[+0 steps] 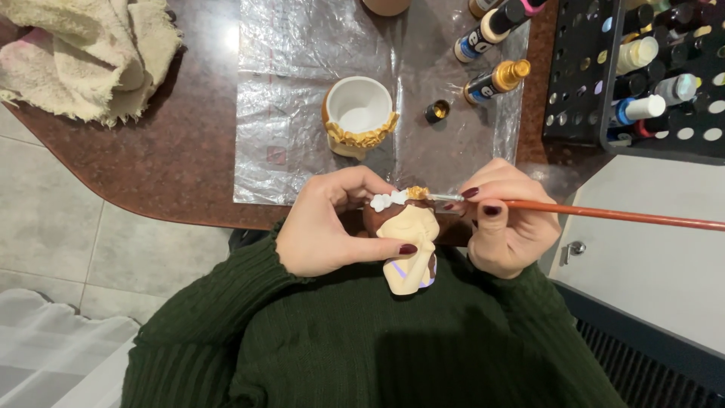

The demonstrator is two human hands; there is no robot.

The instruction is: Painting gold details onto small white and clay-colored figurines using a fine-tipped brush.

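Brown table over grey floor tiles, clear plastic sheet spread across it, beige towel bunched at the far left, partly cut off by the frame edge. Near the body, above a green sweater: left hand clenched around a small figurine, fingers hiding its left side, white flowers and a gold one showing on top. Right hand pinching an orange brush, tip touching the gold flower, handle running off the right edge. On the sheet: one white cup with gold trim, nothing visible inside; one gold cap; three paint bottles lying down, upper two cut off. Black rack at right full of more bottles, too crowded to count.
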